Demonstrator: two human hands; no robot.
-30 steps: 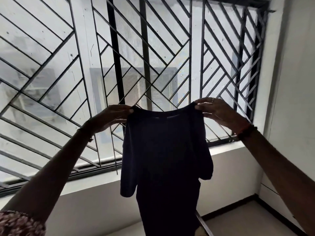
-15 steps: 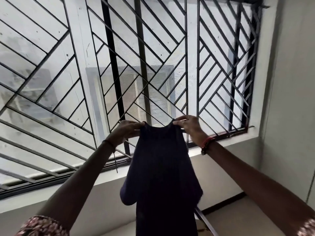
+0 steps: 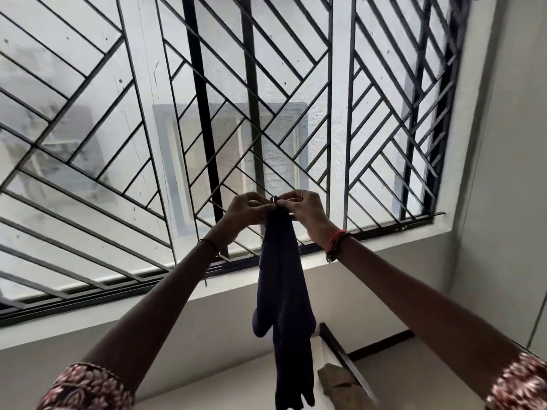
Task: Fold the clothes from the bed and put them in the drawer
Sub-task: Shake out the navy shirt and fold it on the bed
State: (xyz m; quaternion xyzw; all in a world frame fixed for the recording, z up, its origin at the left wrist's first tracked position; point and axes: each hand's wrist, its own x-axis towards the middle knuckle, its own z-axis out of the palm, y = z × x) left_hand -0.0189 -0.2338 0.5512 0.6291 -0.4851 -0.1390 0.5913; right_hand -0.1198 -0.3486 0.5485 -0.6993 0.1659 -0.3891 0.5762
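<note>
Dark-blue shirt (image 3: 281, 291) hangs in a narrow drape in front of the barred window (image 3: 118, 143), held up by its top edge. Left grip (image 3: 245, 213) and right grip (image 3: 306, 211) both pinch that edge, touching each other, with both arms raised.

Left sleeve (image 3: 85, 389): I see a short cuff, dark red with a pale floral print, far back from the grip.
Right sleeve (image 3: 518, 383): the same print.
Bangle (image 3: 211, 245): thin, on the left arm just behind the grip.
Red thread band (image 3: 336, 238): on the right arm just behind the grip, touching a dark beaded band (image 3: 337, 250).
Ring (image 3: 302, 193): on a finger of the right hand (image 3: 305, 213), at the grip itself.
</note>
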